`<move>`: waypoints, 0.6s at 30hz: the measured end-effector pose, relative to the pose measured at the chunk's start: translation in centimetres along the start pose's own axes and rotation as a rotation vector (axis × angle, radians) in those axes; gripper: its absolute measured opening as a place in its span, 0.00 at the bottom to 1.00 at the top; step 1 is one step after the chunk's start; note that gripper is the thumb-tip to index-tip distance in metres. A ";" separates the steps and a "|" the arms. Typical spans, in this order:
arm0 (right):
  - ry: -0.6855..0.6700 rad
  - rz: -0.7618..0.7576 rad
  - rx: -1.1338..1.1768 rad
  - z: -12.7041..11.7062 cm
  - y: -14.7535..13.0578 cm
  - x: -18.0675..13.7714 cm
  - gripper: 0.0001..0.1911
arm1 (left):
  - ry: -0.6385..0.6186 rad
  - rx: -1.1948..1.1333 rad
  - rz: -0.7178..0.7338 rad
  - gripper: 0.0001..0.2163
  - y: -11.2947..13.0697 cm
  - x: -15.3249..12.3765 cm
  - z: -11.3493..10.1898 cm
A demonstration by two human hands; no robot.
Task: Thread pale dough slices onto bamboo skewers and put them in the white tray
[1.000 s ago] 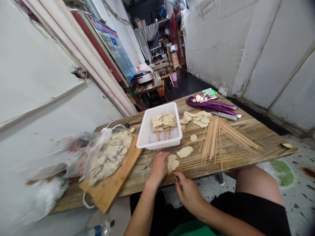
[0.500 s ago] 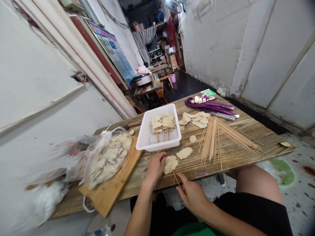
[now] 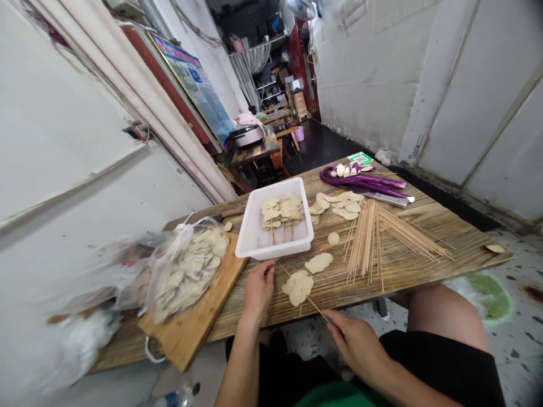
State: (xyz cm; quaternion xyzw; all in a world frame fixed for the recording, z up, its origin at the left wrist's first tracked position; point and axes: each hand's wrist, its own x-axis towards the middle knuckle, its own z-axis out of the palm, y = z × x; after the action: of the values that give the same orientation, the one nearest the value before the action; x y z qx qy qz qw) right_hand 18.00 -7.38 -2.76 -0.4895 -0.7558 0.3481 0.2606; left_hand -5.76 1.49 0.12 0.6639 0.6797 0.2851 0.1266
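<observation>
In my right hand (image 3: pixel 356 336), closed fingers pinch the lower end of a thin wooden skewer (image 3: pixel 318 309). The skewer runs through a cluster of thin pale slices (image 3: pixel 298 287), which lies near the table's front edge, and its tip pokes out at the far side. My left hand (image 3: pixel 258 288) rests left of that tip, apart from it, with its fingers curled together and nothing visible in them. Another patch of pale slices (image 3: pixel 319 262) lies just beyond the cluster, and a single round slice (image 3: pixel 334 238) sits farther off.
A white plastic tub (image 3: pixel 275 254) holds skewered slices. To its right are more slices (image 3: pixel 345 206), loose skewers (image 3: pixel 362 249), a knife (image 3: pixel 390 199) and purple eggplants (image 3: pixel 369 182). At left, a plastic bag of slices (image 3: pixel 190 277) lies on a wooden board (image 3: pixel 182 345).
My left hand has come away from the slices, moving left. My right hand has shifted right and down along with the skewer, whose tip now shows beyond the slices.
</observation>
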 end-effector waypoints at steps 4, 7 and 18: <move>0.017 -0.023 0.034 -0.6 1.0 0.1 0.19 | 0.027 -0.039 0.196 0.10 -0.1 -1.4 0.2; 0.044 -0.037 0.031 -1.1 1.5 0.3 0.19 | 0.054 -0.007 0.330 0.11 0.2 -3.1 1.6; 0.117 -0.022 0.004 -1.7 2.1 0.6 0.17 | -0.204 0.264 0.492 0.21 0.9 -4.7 2.5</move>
State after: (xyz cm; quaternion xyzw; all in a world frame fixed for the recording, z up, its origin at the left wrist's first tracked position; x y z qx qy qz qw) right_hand 20.23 -5.79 -3.29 -0.5002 -0.7439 0.3178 0.3089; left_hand -3.22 -2.59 -2.33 0.8448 0.5131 0.1480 0.0338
